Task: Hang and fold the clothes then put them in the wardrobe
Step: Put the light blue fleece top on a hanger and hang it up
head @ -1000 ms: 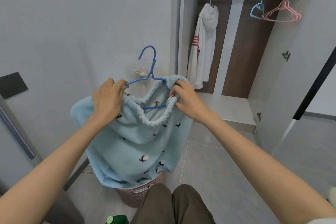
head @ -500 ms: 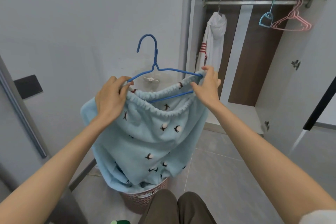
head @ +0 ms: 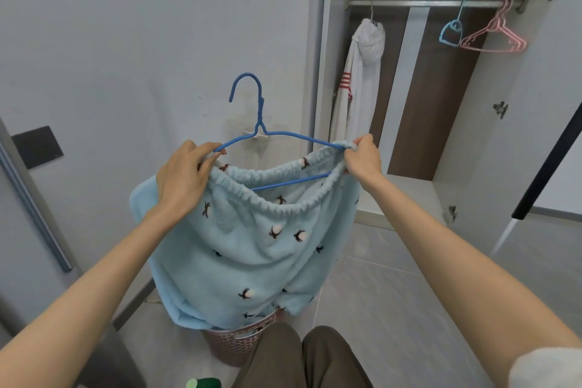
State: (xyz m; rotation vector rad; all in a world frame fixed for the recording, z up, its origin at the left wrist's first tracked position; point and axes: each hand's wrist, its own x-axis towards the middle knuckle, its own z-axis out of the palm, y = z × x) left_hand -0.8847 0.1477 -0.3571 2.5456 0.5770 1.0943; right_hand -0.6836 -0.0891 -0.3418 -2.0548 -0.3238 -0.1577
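Observation:
A light blue fleece garment (head: 252, 249) with small dark-and-white motifs hangs from a blue wire hanger (head: 258, 123) held up in front of me. My left hand (head: 184, 178) grips the elastic waistband and the hanger's left arm. My right hand (head: 362, 159) pinches the waistband over the hanger's right tip. The waistband is stretched wide between both hands, with the hanger's lower bar inside the opening. The open wardrobe (head: 441, 88) stands to the right.
On the wardrobe rail (head: 425, 3) hang a white hooded top (head: 362, 79), a light blue hanger (head: 452, 31) and pink hangers (head: 494, 38). A pink laundry basket (head: 239, 343) sits on the floor under the garment. A green bottle cap (head: 204, 384) shows at the bottom edge.
My right hand has moved right and up, stretching the waistband out to the hanger's right tip. The left hand kept its grip.

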